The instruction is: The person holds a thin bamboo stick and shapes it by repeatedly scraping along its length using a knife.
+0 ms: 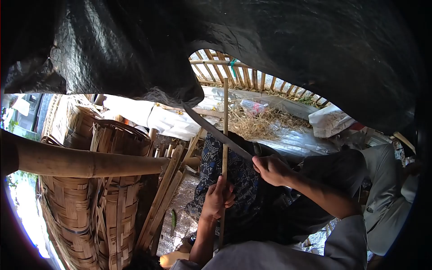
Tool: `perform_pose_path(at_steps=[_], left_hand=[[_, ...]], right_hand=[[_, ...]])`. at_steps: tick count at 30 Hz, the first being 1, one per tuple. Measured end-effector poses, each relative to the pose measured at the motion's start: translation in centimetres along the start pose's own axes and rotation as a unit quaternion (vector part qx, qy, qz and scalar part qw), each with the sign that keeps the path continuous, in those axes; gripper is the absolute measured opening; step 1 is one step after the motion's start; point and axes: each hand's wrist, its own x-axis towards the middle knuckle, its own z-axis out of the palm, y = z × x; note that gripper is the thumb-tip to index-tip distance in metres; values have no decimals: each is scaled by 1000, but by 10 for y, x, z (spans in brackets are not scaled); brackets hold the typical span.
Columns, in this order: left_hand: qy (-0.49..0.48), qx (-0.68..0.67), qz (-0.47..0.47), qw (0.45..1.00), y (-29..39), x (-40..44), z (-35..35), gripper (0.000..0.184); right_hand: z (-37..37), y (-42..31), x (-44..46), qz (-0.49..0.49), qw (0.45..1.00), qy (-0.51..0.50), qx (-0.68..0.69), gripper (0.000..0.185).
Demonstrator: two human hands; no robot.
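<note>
A thin bamboo strip [225, 108] stands nearly upright in the middle of the view. My left hand [218, 197] is wrapped round its lower part, above a blue-and-black patterned cloth [211, 157] on the lap. To the right, my right hand [271, 170] is closed on the handle end of a long knife [211, 129]. The blade slants up to the left and crosses the strip above my left hand; whether it touches the strip I cannot tell. The knife's handle is mostly hidden in my right hand.
Tall woven bamboo baskets [114, 193] stand at the left behind a thick bamboo pole [90, 163]. Split bamboo pieces [164, 202] lean beside them. Black plastic sheeting [292, 40] hangs overhead. Another person's leg [382, 193] is at the right. Straw [256, 123] lies ahead.
</note>
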Motion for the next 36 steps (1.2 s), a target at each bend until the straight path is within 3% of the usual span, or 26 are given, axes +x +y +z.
perform_pose_path(at_steps=[1, 5, 7, 14, 16, 17, 19, 22, 26, 29, 30, 31, 33, 34, 36], left_hand=[[1, 8, 0, 1000, 0, 0, -1, 47], [26, 20, -5, 999, 0, 0, 1, 45], [11, 9, -8, 1000, -1, 0, -1, 42], [-4, 25, 3, 1000, 4, 1, 3, 43], [8, 15, -9, 1000, 4, 0, 3, 43], [8, 15, -8, 1000, 4, 0, 2, 43], [0, 14, 3, 1000, 4, 1, 2, 43], [-24, -1, 1, 1000, 1, 1, -3, 42], [-13, 30, 7, 999, 3, 1, 0, 43], [-32, 27, 4, 999, 8, 4, 0, 44], [-14, 19, 1, 1000, 8, 3, 2, 44], [6, 10, -7, 1000, 5, -1, 4, 44], [25, 37, 0, 999, 7, 1, 9, 43], [9, 32, 4, 999, 6, 3, 6, 44], [-6, 27, 9, 1000, 5, 2, 1, 44]], right_hand=[[5, 6, 0, -133, 976, 94, -144, 47], [5, 9, -4, -178, 937, 121, -274, 41], [4, 9, -5, -202, 876, 152, -410, 46], [-1, 23, 14, -261, 843, 224, -413, 53], [-5, 24, 19, -207, 840, 214, -454, 54], [-11, 22, 22, -150, 879, 151, -426, 50], [-9, 12, 15, -135, 889, 139, -415, 47], [-5, 19, 9, -263, 844, 174, -434, 54], [-13, 25, 24, -182, 873, 149, -427, 51], [-6, 13, 3, -191, 874, 140, -425, 51], [-4, 21, 2, -267, 847, 172, -426, 51], [-1, 27, 7, -266, 849, 171, -423, 51], [-7, 31, 20, -226, 861, 168, -423, 49], [-13, 25, 25, -158, 885, 132, -418, 49], [-13, 21, 18, -146, 895, 121, -403, 45]])
